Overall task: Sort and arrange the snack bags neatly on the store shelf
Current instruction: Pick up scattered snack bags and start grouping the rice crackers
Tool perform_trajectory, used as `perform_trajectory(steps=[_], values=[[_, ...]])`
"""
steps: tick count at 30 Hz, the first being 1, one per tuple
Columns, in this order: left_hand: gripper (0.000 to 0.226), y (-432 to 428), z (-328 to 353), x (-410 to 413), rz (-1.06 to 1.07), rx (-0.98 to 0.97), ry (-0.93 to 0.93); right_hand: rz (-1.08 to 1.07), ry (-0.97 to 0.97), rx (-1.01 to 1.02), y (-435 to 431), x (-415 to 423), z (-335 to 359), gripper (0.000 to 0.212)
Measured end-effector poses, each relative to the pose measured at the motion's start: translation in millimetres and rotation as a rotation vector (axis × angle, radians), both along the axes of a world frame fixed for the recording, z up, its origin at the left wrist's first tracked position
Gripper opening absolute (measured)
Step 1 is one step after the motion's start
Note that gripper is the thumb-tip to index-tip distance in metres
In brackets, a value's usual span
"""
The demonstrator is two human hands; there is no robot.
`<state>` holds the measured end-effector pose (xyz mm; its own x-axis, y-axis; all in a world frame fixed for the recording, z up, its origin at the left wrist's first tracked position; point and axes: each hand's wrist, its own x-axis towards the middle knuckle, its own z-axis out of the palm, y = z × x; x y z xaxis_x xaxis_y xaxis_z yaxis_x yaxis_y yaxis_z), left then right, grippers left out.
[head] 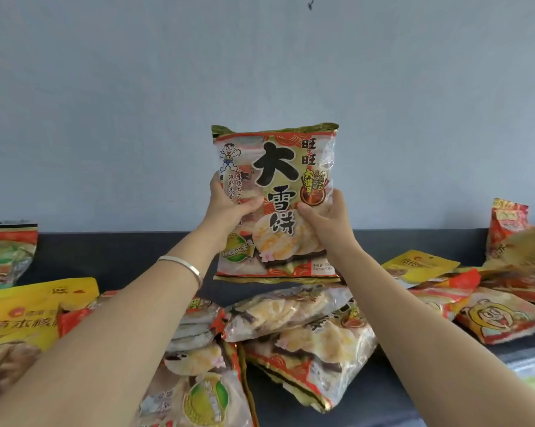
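A red, gold and clear rice cracker bag is held upright in the air above the dark shelf, its front facing me. My left hand grips its left edge with the thumb across the front. My right hand grips its right side the same way. Below it lie several more rice cracker bags in a loose, overlapping pile.
A yellow snack bag lies at the left front, and a bag stands upright at the far left. Red and yellow bags are scattered on the right, with one red bag upright. A grey wall is behind the shelf.
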<state>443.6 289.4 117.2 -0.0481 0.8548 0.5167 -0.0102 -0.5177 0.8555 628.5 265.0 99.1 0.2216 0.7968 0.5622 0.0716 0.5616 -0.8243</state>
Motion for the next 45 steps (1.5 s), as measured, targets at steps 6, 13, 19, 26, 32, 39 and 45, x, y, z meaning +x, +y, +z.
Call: perform_trajectory(steps=[6, 13, 19, 26, 32, 39, 45], values=[[0.106, 58, -31, -1, 0.125, -0.093, 0.002, -0.001, -0.110, -0.178, 68, -3, -13, 0.048], [0.089, 81, -44, 5, 0.457, -0.093, 0.239, 0.099, -0.027, -0.309, 117, -4, -42, 0.051], [0.073, 79, -58, 7, 0.576, -0.043, 0.380, 0.015, -0.138, -0.302, 122, 7, -44, 0.053], [0.061, 67, -70, 1, 0.465, -0.355, 0.660, -0.097, -0.476, -0.482, 115, 16, -53, 0.064], [0.058, 41, -70, 10, 0.654, -0.225, 0.474, -0.133, -0.716, -0.527, 82, 39, -49, 0.070], [0.042, -16, -75, 63, 0.403, 0.198, 1.273, -0.300, -0.987, -0.410, 38, 65, -63, 0.046], [0.079, -26, -92, 74, 0.400, 0.165, 1.753, -0.214, -0.953, -0.385, 22, 74, -72, 0.051]])
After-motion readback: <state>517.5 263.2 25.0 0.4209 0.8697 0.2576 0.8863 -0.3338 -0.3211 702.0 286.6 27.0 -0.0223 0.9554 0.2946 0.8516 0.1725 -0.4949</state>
